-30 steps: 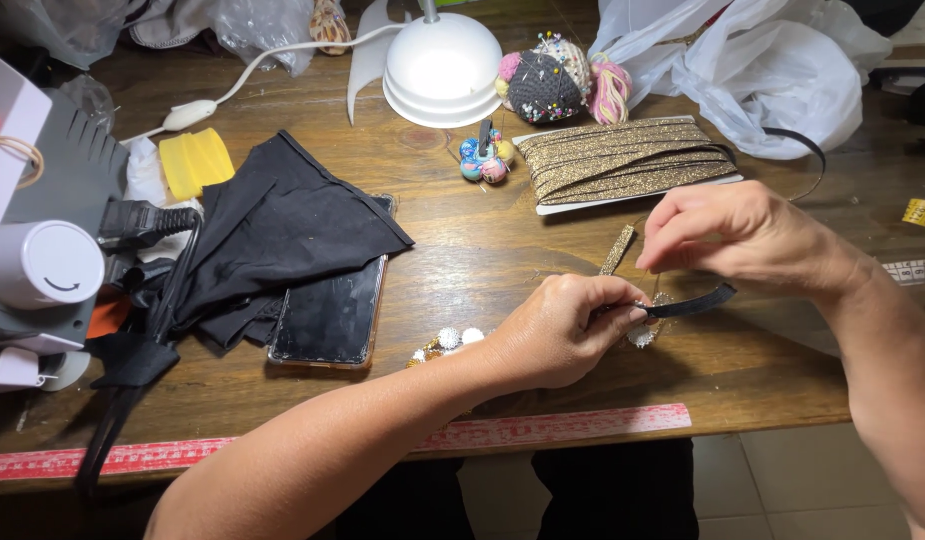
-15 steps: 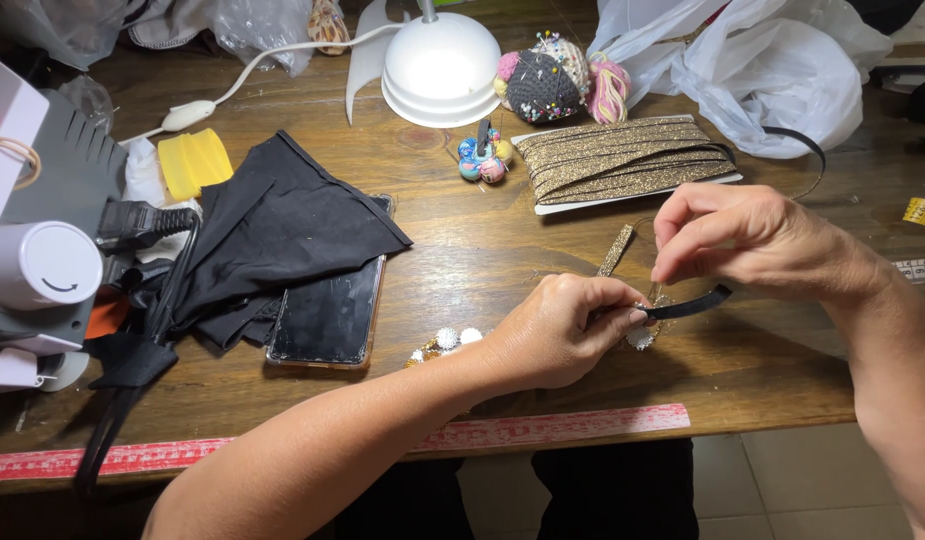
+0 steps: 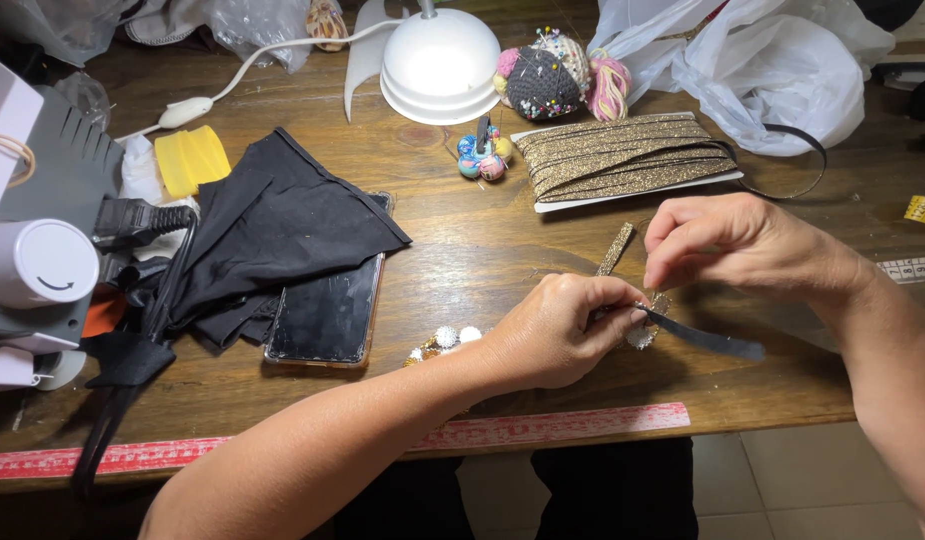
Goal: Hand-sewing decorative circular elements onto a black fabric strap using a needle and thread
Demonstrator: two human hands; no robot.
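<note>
Head-camera view, looking down on a wooden worktop [image 3: 482, 270]: the left hand [image 3: 557, 330] is curled closed, pinching one end of a narrow black strap [image 3: 707, 342] between thumb and fingertips, with a small sparkly round piece [image 3: 642, 337] just beside the fingers. The right hand [image 3: 732, 240] hovers just above and to the right, its fingertips pinched together over the strap's held end; whether they grip anything fine cannot be told. The strap runs rightward from the left hand and lies low over the worktop near its front edge. A short gold strip [image 3: 614, 250] lies at a slant just behind the hands. Farther back sits a flat white card wound with glittery gold trim [image 3: 622, 160], and behind it a dark round pincushion [image 3: 542, 80] stuck with coloured pins. A white lamp base [image 3: 440, 65] stands left of the pincushion. Crumpled white plastic bags [image 3: 762, 70] fill the far right corner. Left of centre, black fabric [image 3: 272, 230] partly covers a dark phone [image 3: 327, 315], and a yellow folded piece [image 3: 190, 158] lies beyond it. Small pearly beads [image 3: 447, 338] rest near the left wrist. A red ruler strip [image 3: 542, 428] runs along the front edge, and a white tape measure [image 3: 912, 268] lies at the right edge.
</note>
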